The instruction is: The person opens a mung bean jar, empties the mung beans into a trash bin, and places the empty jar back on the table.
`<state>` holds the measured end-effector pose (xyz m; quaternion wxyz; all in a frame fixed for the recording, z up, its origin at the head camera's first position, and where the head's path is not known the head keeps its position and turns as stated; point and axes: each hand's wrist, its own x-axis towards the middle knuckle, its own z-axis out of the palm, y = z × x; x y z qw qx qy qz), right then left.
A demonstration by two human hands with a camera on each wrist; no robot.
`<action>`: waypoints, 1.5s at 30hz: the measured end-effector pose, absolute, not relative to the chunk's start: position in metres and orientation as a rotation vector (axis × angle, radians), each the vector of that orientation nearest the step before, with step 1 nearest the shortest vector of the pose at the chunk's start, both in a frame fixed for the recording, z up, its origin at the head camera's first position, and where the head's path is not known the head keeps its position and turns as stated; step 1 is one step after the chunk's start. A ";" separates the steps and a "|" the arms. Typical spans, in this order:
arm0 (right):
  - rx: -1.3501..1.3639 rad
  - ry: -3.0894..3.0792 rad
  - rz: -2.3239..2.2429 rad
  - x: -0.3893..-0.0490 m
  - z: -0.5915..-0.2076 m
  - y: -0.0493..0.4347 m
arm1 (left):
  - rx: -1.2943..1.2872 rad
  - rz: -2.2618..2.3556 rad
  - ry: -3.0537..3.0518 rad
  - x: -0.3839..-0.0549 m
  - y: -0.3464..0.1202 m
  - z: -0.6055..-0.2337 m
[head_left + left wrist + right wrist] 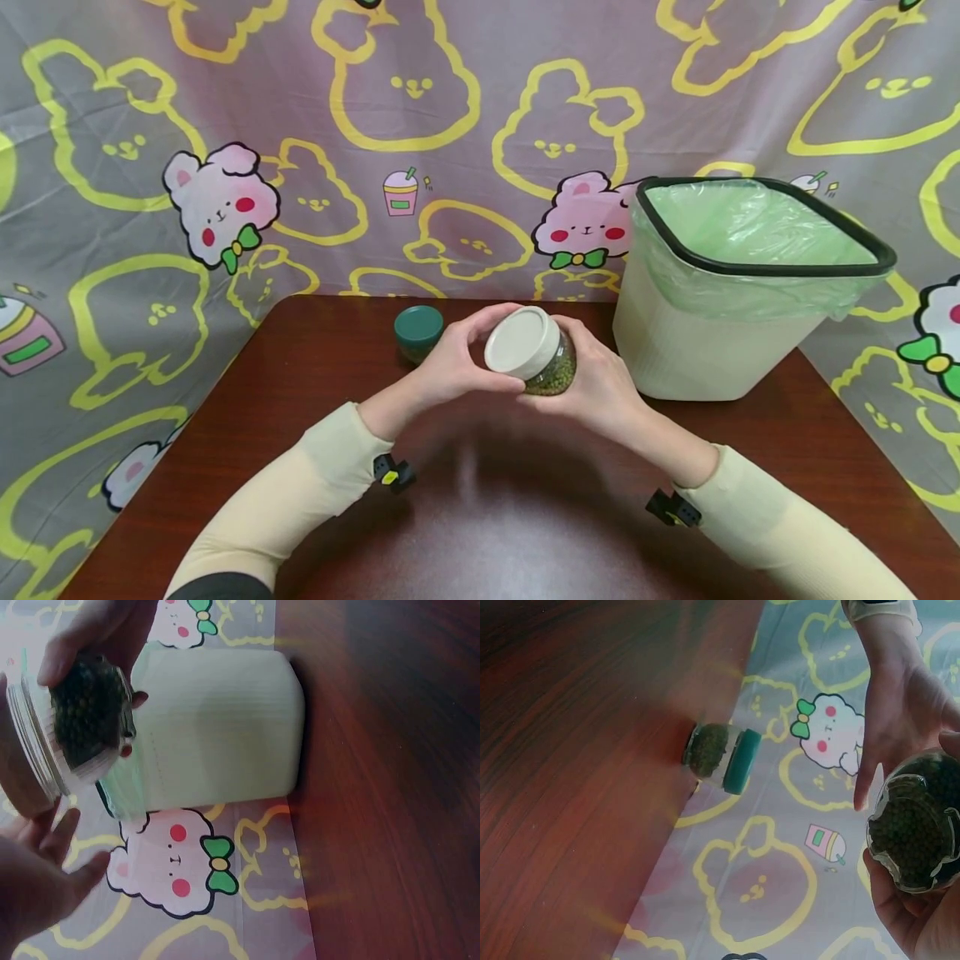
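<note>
Above the table, both hands hold a clear jar of green beans [557,372] with a cream lid [517,340], tilted so that the lid faces up and to the left. My right hand [600,375] grips the glass body from the right. Around the lid's left side, my left hand [457,354] has its thumb at the lower edge and its fingers at the far edge. Beans show through the jar's base [913,832] in the right wrist view. To the left of the hands stands a second jar of beans [709,750] with a dark green lid [418,323].
A cream trash bin [697,350] with a black rim and a light green liner [757,221] stands at the back right of the brown wooden table [300,392]. Behind the table hangs a patterned cloth [465,183].
</note>
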<state>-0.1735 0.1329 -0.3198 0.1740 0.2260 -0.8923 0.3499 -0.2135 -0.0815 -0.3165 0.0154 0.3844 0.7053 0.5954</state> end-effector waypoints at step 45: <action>0.607 -2.547 0.989 -0.176 -0.320 0.134 | 0.976 1.996 2.268 -0.206 -0.080 -0.311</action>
